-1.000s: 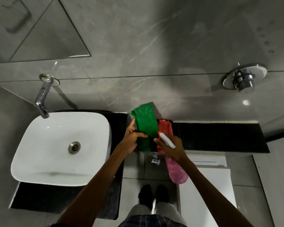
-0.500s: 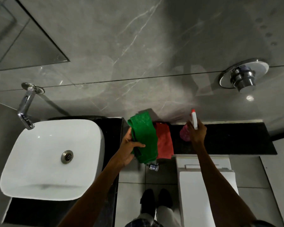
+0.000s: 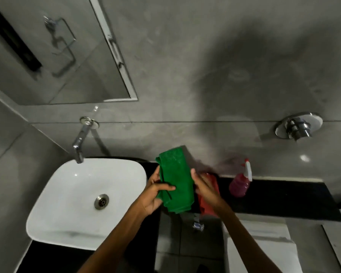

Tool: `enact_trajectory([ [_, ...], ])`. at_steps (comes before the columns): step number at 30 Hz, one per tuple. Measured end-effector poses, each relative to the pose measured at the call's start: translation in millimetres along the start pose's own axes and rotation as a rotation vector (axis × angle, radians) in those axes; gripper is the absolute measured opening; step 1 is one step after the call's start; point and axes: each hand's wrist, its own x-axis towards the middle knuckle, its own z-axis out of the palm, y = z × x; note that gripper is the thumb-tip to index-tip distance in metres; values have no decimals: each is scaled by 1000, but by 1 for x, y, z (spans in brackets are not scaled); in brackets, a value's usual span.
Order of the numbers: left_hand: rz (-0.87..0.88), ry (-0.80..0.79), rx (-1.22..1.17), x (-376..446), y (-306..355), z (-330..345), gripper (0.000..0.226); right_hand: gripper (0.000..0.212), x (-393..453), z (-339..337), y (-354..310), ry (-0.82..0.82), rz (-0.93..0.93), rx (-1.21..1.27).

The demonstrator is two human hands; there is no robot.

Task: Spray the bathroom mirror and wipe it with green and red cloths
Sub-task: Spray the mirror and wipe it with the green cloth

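Observation:
A folded green cloth [image 3: 176, 180] hangs in the middle of the view, gripped along its left edge by my left hand [image 3: 156, 196]. My right hand [image 3: 204, 189] rests on the cloth's right edge; a red cloth [image 3: 206, 205] shows beside and beneath it, mostly hidden by the hand. Which of the two cloths the right hand grips I cannot tell. A pink spray bottle [image 3: 240, 183] with a white trigger head stands alone on the black ledge [image 3: 283, 200] to the right. The mirror [image 3: 53, 54] fills the upper left of the wall.
A white basin [image 3: 77, 201] with a chrome tap [image 3: 81, 141] sits below the mirror on a black counter. A chrome flush button [image 3: 298, 128] is on the grey wall at right. A white toilet cistern [image 3: 260, 247] lies below the ledge.
My right hand has set the spray bottle upright on the black ledge, let go of it, and come back to the cloths. The view has tilted up, showing more mirror.

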Motion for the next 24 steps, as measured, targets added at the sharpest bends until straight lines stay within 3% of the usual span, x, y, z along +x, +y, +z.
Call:
enact_trajectory([
  [2,52,-46,-17,-18,34,-10,83,62,-13,45,-38,-262,74,286],
  [5,158,-119,-34,-45,97,-30,82,66,-31,110,-98,-479,16,372],
  [11,488,-83,184,-83,230,-83,75,50,-50,228,-215,-356,-286,369],
  [14,812,48,453,-89,305,-124,74,30,-66,277,-291,-73,-606,292],
  [17,1102,274,763,-84,372,-169,68,41,-69,307,-359,231,-1018,160],
  [20,1244,489,1033,-68,429,-215,78,60,-55,325,-407,644,-1390,-157],
  [22,1319,649,1183,-56,463,-239,82,70,-40,322,-431,986,-1456,-366],
  [24,1372,762,1300,-42,494,-260,83,80,-22,318,-450,1155,-1411,-569],
])
